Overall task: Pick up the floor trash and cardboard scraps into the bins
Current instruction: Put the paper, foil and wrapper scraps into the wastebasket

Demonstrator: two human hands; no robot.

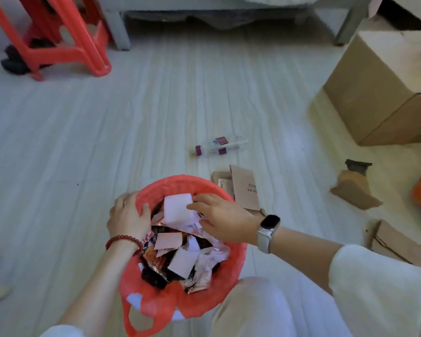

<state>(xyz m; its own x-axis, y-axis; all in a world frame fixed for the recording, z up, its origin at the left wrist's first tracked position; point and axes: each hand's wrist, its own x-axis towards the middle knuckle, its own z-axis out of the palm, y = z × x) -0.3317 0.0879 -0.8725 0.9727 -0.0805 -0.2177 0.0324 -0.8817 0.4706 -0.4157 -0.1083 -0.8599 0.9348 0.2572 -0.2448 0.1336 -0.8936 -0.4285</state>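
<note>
The left hand (128, 218) grips the rim of the red-bagged trash bin (231, 271); the right hand (223, 220) presses a white paper scrap (176, 207) inside.

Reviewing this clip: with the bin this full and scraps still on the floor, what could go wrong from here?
The bin is heaped to its rim, so the white paper under the right hand may slide out. The left hand grips only the thin red liner, which might tear. The bottle and cardboard scraps likely won't fit.
</note>
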